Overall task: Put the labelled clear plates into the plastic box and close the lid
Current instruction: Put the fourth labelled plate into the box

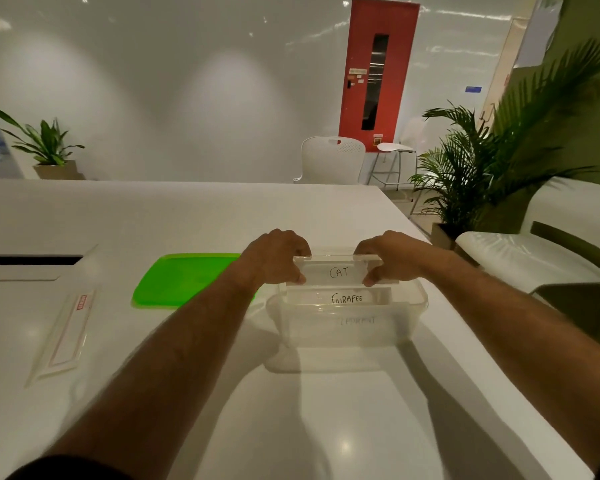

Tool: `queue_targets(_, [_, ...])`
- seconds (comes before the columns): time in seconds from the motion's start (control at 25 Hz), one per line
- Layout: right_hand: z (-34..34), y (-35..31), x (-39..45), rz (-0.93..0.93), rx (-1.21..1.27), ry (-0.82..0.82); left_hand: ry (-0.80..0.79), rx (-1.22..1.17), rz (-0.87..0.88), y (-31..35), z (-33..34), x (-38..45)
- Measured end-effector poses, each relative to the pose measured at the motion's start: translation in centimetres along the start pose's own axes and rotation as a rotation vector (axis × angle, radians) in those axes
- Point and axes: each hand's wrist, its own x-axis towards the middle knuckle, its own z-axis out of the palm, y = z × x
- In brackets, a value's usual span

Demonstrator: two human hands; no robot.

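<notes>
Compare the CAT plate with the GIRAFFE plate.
The CAT plate is pinched at both ends by the left hand and right hand, riding above the box rim; the GIRAFFE plate sits lower, inside the box, untouched. CAT stands farther from the person. Both are clear, upright and hand-lettered.

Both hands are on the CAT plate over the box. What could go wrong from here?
1. The CAT plate, pinched by left hand and right hand, may catch on the GIRAFFE plate standing in the box.
2. A clear plate lies far left on the table; being clear, it is easily missed.
3. The green lid sits under the left forearm, which may knock it.
</notes>
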Motion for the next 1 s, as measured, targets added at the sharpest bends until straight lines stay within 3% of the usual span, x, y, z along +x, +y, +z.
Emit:
queue_targets(0.64, [4.0, -0.3, 3.0, -0.066, -0.139, -0.184, -0.278, 0.257, -0.009, 0.8, 2.7, 2.6])
queue_targets(0.84, [3.8, -0.3, 2.9, -0.066, -0.170, -0.199, -0.230, 0.174, 0.009, 0.5, 2.7, 2.4])
queue_targets(1.0, [2.7, -0.3, 2.5, -0.066, -0.133, -0.161, 0.016, -0.081, 0.030, -0.2, 1.9, 1.1])
